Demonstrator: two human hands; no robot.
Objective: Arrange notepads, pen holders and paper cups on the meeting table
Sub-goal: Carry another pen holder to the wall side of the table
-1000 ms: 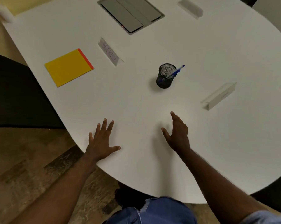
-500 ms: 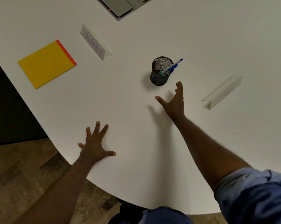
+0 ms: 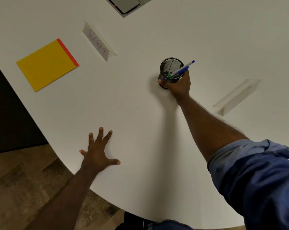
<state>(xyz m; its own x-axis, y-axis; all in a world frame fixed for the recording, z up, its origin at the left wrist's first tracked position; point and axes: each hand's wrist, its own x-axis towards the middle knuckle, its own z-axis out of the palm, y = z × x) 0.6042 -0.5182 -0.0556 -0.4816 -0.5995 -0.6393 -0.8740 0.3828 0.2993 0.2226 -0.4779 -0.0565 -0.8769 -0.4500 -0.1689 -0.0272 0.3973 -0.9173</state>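
**Right hand wrapped on the mesh pen holder, left hand flat on the white tabletop**

A smooth, matte white tabletop (image 3: 140,113) with a broad curved edge fills most of the frame. Beyond the edge at lower left lies a floor (image 3: 15,188) of mottled brown wood-grain planks, and a dark, flat shape sits at the far left. At the top centre a grey metal panel (image 3: 127,4) is set into the surface, with a small red light on its near side.

The pen holder (image 3: 169,70), a round cup of black wire mesh, stands upright right of centre. A pen (image 3: 183,68) with a blue cap leans out over its rim toward the upper right. The right hand (image 3: 178,87) reaches in from the lower right; its thumb and fingers curl round the holder's lower wall, gripping it. A rolled blue sleeve (image 3: 256,176) covers the upper arm.

The left hand (image 3: 98,155) rests palm down near the tabletop's edge in the lower left, fingers spread straight and holding nothing.

In the upper left lies a notepad (image 3: 45,65), a flat yellow rectangle with an orange-red binding strip along one side. Near it, toward the centre top, stands a folded clear name-card stand (image 3: 98,41) holding white paper with handwritten letters. A second clear plastic stand (image 3: 236,97), long and angled, sits at the right, well apart from the holder.
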